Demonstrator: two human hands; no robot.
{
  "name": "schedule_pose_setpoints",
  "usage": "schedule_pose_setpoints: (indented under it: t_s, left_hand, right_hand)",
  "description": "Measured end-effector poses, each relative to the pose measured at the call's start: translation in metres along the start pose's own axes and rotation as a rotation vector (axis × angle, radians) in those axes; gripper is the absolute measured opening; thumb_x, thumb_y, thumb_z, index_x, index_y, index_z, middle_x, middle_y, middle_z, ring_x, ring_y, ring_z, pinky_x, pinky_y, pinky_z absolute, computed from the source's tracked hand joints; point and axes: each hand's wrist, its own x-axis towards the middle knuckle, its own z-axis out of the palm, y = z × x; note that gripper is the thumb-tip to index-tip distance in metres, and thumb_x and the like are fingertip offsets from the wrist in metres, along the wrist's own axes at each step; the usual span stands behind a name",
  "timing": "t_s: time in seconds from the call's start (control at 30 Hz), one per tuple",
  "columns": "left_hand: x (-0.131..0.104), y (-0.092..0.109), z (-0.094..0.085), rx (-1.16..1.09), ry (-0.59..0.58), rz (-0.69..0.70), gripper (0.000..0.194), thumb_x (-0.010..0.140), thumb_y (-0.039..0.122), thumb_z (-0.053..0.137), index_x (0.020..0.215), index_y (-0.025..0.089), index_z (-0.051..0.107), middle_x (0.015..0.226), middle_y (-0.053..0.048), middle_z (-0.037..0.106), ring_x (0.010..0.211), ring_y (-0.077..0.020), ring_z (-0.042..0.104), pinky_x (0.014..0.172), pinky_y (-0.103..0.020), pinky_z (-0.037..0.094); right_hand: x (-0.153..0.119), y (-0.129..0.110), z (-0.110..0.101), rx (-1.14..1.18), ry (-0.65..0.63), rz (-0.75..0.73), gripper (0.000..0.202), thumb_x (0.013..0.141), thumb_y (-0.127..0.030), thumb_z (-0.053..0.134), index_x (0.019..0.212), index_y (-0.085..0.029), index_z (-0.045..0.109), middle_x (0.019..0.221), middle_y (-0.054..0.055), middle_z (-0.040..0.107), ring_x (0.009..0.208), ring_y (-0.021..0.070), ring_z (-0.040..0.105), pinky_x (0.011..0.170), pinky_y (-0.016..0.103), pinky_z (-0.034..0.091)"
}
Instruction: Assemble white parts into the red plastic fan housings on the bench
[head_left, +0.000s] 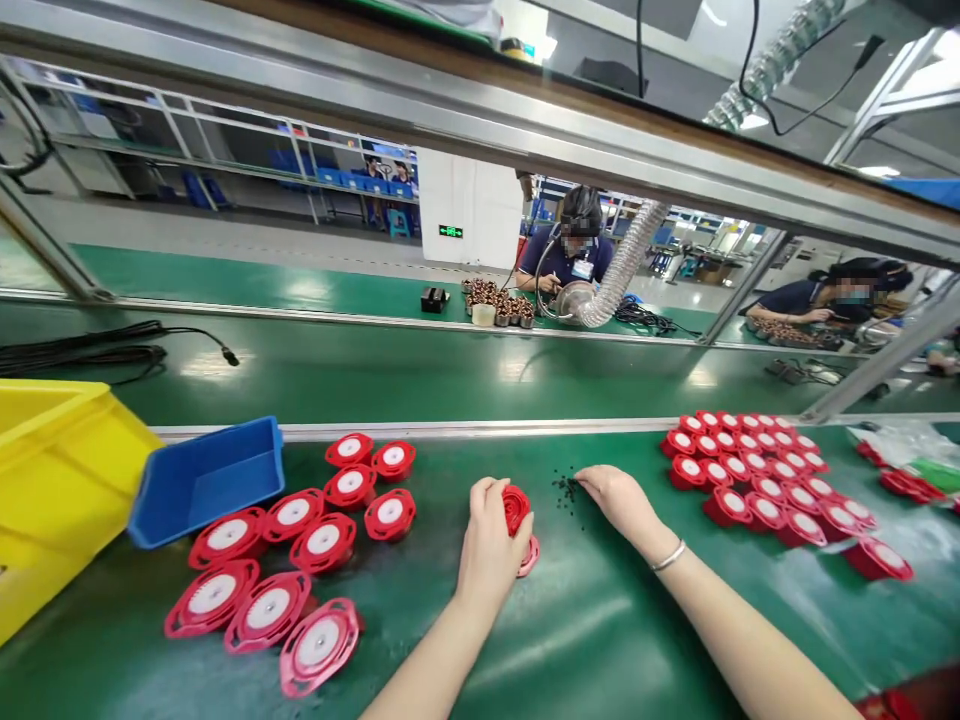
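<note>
My left hand (491,535) is wrapped round a red round plastic housing (516,508), its ringed hollow side facing up. Part of another red piece (529,556) shows just below that hand; whether it belongs to the same housing I cannot tell. To the right, my right hand (616,500) has its fingertips pinched together at the edge of a small scatter of tiny black parts (567,488) on the green table. Anything between those fingertips is too small to make out.
Several red housings with white discs (324,540) stand at left, and a larger group (765,470) at right. A blue tray (214,475) and a yellow bin (60,490) are far left. Clear plastic bags (900,450) lie far right. Across the bench, a person (574,245) works.
</note>
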Motion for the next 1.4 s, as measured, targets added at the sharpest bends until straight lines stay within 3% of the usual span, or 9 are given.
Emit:
schedule_pose_setpoints:
  t_s: [0.13, 0.27, 0.4, 0.6, 0.67, 0.8, 0.9, 1.23, 1.4]
  left_hand:
    - [0.001, 0.003, -0.005, 0.059, -0.045, 0.029, 0.036, 0.084, 0.025, 0.062, 0.118, 0.015, 0.053, 0.12, -0.015, 0.053, 0.097, -0.0262, 0.068, 0.083, -0.041, 0.059]
    - [0.0, 0.005, -0.007, 0.116, -0.088, 0.092, 0.039, 0.086, 0.027, 0.06, 0.123, 0.017, 0.052, 0.115, -0.013, 0.063, 0.098, -0.0271, 0.069, 0.081, -0.039, 0.059]
    - [0.003, 0.003, -0.01, 0.158, -0.091, 0.154, 0.04, 0.086, 0.028, 0.062, 0.121, 0.012, 0.054, 0.115, -0.019, 0.068, 0.11, -0.0344, 0.066, 0.098, -0.052, 0.05]
    - [-0.01, 0.025, -0.03, -0.022, 0.098, 0.323, 0.044, 0.088, 0.031, 0.064, 0.128, 0.017, 0.051, 0.109, -0.012, 0.07, 0.1, -0.0254, 0.068, 0.093, -0.04, 0.053]
    - [-0.027, 0.04, -0.032, -0.184, -0.065, 0.329, 0.044, 0.086, 0.029, 0.065, 0.127, 0.021, 0.052, 0.111, -0.008, 0.069, 0.101, -0.0225, 0.067, 0.093, -0.035, 0.053]
    - [-0.062, 0.065, -0.021, -0.391, -0.565, 0.099, 0.042, 0.079, 0.027, 0.071, 0.119, 0.026, 0.058, 0.114, -0.005, 0.068, 0.102, -0.0229, 0.066, 0.093, -0.035, 0.053]
    - [-0.072, 0.07, -0.011, -0.431, -0.703, 0.011, 0.041, 0.077, 0.022, 0.071, 0.116, 0.026, 0.059, 0.114, -0.005, 0.067, 0.105, -0.0237, 0.064, 0.094, -0.037, 0.052]
    - [-0.054, 0.051, -0.005, -0.342, -0.498, -0.125, 0.037, 0.081, 0.023, 0.063, 0.117, 0.023, 0.055, 0.122, -0.007, 0.065, 0.117, -0.0265, 0.061, 0.102, -0.046, 0.047]
    - [-0.054, 0.05, -0.003, -0.465, -0.487, -0.257, 0.04, 0.078, 0.032, 0.066, 0.116, 0.024, 0.055, 0.096, -0.003, 0.069, 0.091, -0.0247, 0.069, 0.076, -0.037, 0.057]
  right_hand:
    - [-0.011, -0.007, 0.007, 0.079, 0.043, 0.027, 0.021, 0.096, -0.021, 0.053, 0.099, -0.02, 0.073, 0.106, 0.009, 0.075, 0.1, 0.0223, 0.07, 0.092, 0.036, 0.055]
    - [-0.009, -0.002, -0.009, 0.185, 0.09, 0.102, 0.022, 0.096, -0.027, 0.053, 0.1, -0.022, 0.074, 0.102, 0.006, 0.076, 0.095, 0.0213, 0.071, 0.09, 0.034, 0.056]
    - [-0.018, 0.016, -0.033, 0.267, 0.19, 0.244, 0.026, 0.097, -0.035, 0.05, 0.098, -0.022, 0.073, 0.098, 0.006, 0.077, 0.092, 0.0214, 0.072, 0.087, 0.034, 0.057]
    - [-0.066, 0.027, -0.042, 0.329, 0.246, 0.433, 0.028, 0.095, -0.038, 0.049, 0.087, -0.019, 0.068, 0.073, 0.003, 0.072, 0.06, 0.0166, 0.068, 0.059, 0.028, 0.056]
    - [-0.082, 0.022, -0.037, 0.33, 0.216, 0.447, 0.025, 0.093, -0.037, 0.052, 0.083, -0.02, 0.068, 0.067, 0.001, 0.068, 0.054, 0.0154, 0.064, 0.056, 0.027, 0.054]
    - [-0.097, 0.011, -0.024, 0.289, 0.193, 0.444, 0.02, 0.093, -0.035, 0.054, 0.085, -0.021, 0.067, 0.078, 0.003, 0.069, 0.067, 0.0171, 0.065, 0.065, 0.029, 0.054]
    - [-0.096, 0.008, -0.017, 0.261, 0.197, 0.422, 0.018, 0.094, -0.033, 0.053, 0.087, -0.021, 0.065, 0.083, 0.005, 0.067, 0.074, 0.0184, 0.064, 0.071, 0.03, 0.053]
    - [-0.097, 0.004, -0.019, 0.239, 0.119, 0.306, 0.017, 0.096, -0.028, 0.048, 0.089, -0.022, 0.062, 0.084, 0.005, 0.061, 0.075, 0.0181, 0.06, 0.071, 0.031, 0.051]
    - [-0.103, 0.008, -0.029, 0.252, 0.052, 0.282, 0.02, 0.094, -0.03, 0.051, 0.081, -0.022, 0.064, 0.08, 0.003, 0.064, 0.07, 0.0166, 0.061, 0.066, 0.028, 0.05]
